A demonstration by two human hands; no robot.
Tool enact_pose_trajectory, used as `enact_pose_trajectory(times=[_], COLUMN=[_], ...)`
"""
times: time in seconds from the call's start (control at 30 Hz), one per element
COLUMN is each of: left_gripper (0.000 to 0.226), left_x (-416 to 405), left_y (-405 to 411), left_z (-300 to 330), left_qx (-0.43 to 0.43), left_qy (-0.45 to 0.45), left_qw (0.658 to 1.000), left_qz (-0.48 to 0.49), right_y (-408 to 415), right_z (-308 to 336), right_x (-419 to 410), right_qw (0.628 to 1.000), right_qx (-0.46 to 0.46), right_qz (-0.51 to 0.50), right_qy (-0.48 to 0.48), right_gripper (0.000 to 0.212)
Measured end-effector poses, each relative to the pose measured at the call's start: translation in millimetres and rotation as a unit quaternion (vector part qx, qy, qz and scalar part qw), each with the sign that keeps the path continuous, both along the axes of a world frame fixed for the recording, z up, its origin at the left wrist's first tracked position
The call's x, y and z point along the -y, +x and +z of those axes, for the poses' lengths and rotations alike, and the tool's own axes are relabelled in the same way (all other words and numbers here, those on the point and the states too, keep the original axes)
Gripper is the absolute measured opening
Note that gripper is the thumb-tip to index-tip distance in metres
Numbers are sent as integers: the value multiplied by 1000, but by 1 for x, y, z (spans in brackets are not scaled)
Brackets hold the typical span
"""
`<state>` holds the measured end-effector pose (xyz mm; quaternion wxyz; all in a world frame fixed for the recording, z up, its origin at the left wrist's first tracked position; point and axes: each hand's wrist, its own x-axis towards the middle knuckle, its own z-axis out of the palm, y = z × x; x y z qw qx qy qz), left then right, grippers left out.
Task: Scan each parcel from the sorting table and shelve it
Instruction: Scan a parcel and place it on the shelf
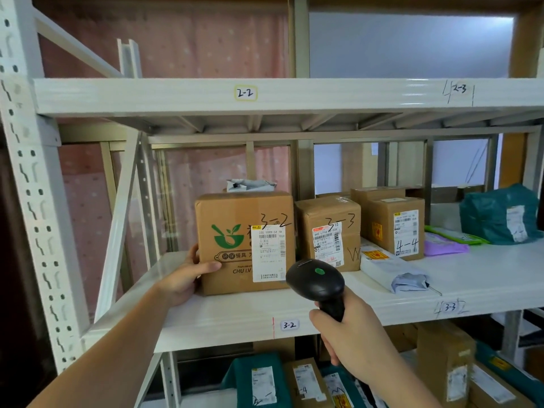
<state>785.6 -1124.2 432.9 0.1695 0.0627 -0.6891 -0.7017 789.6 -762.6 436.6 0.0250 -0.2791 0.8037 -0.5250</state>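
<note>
Cardboard parcel (235,240), brown, marked 3-2 in pen, standing upright on the white shelf (235,313) directly above the shelf tag 3-2 (289,325), its labelled face turned out toward me. Long axis: I judge the box near cubic, slightly wider than deep, running along the shelf edge. White shipping label (268,254) on the right half of that face, its long side vertical, barcode near the top. My left hand (184,278) is the nearer one, at the parcel's lower left corner, thumb laid across the front face, fingers curled round the side. My right hand (350,328) is below and right of the parcel, clenched round the handle of the black scanner (316,282); scanner head just beside the label's lower right corner, nose aimed up and left at it. Right of the parcel: smaller box 3-3 (328,237), close alongside.
</note>
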Motion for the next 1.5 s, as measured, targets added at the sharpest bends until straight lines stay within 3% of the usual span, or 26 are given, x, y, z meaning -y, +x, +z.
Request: enact_pose_trajectory(times=[0.2,0.43,0.67,0.87,1.07,1.23,1.4,1.5], left_gripper=[158,109,102,85,67,65,64,75], left_x=[-5,-16,-51,-100,-183,-260,-334,-372], left_y=[20,45,63,93,105,93,70,44], left_z=[6,-1,-19,-23,-25,-38,-52,-56], left_qx=[-45,12,77,171,164,179,208,227], left_qy=[-8,-96,-198,-318,-359,-422,-486,-514], left_qw=[999,989,959,909,888,868,844,826], left_qz=[16,114,188,207,237,193,92,43], right_y=[9,24,40,51,57,64,69,70], right_z=[-6,-9,-14,-20,-26,-33,-37,-38], right_x=[-1,-5,-25,-74,-149,-226,-298,-334], right_qw=[1000,1000,1000,1000,999,999,997,994], right_qx=[-15,-1,-2,-9,-27,-33,-41,-29], right_qz=[-1,5,13,13,12,0,-57,-95], right_qy=[3,14,21,16,25,28,35,37], right_gripper=[12,8,7,7,10,19,16,14])
